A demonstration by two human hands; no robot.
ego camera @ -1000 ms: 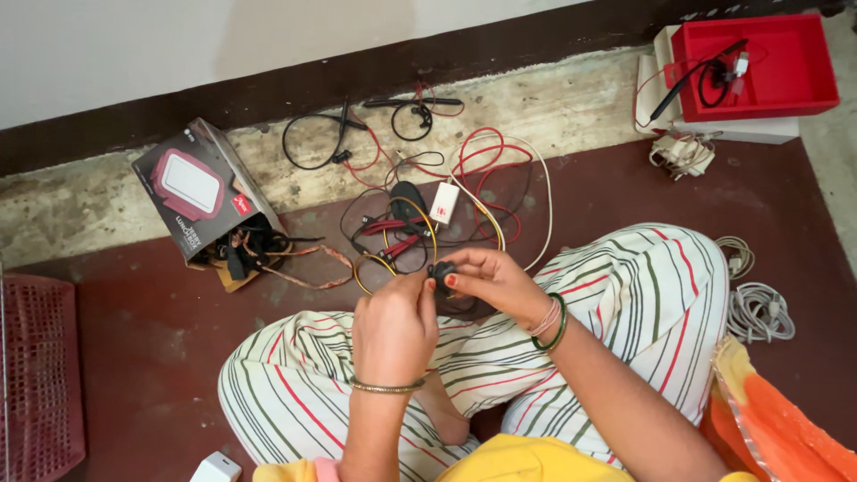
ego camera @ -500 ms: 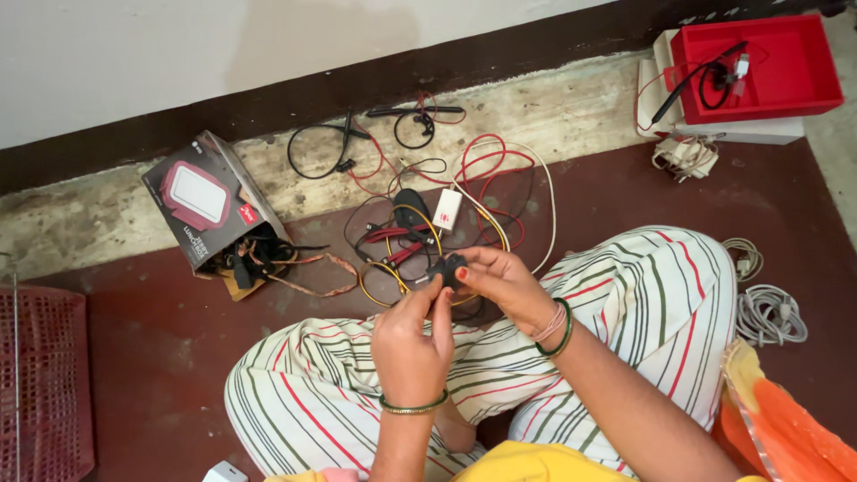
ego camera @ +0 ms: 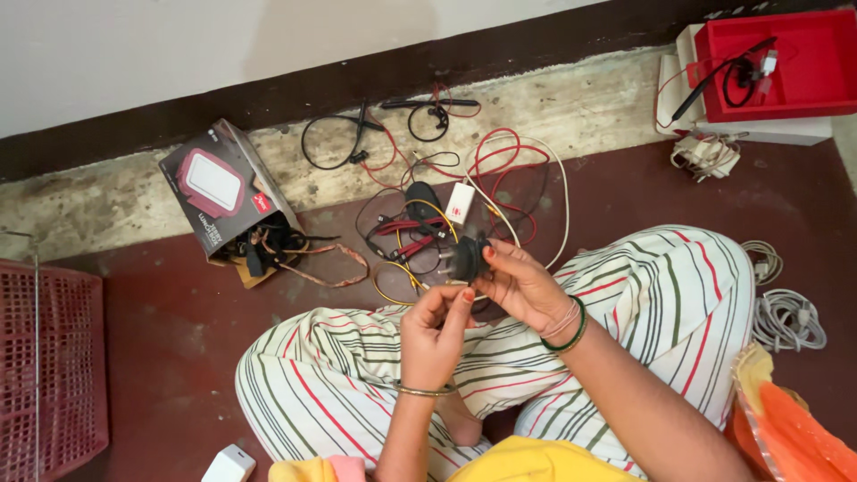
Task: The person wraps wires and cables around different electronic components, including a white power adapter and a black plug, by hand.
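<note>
Plug adapter (ego camera: 466, 258), black, round-bodied, with pale prongs pointing toward the left hand; held up above the lap, in front of a tangle of cables on the floor.

Right hand (ego camera: 525, 287): fingers closed around the adapter's body, thumb on its upper edge; green bangle and thin bands at the wrist.

Left hand (ego camera: 435, 332): fingertips pinched at the prong end of the adapter, touching it from below; gold bangle at the wrist.

Legs crossed, in white trousers with red and dark stripes (ego camera: 643, 295), directly under both hands.

Cable tangle (ego camera: 446, 210): red, yellow, black and white leads, a small white charger block and a black oval piece among them, lying just beyond the hands against the pale concrete step.

Cardboard box (ego camera: 223, 201), dark, open, tipped on its side to the left of the tangle, with cords spilling from its mouth.

Red tray (ego camera: 803, 80), top right, holding a black cable, resting on a white box.

Grey coiled cable (ego camera: 786, 317) on the floor at right.

Red mesh basket (ego camera: 49, 357) at far left.

Small white block (ego camera: 229, 465) at the bottom edge.
</note>
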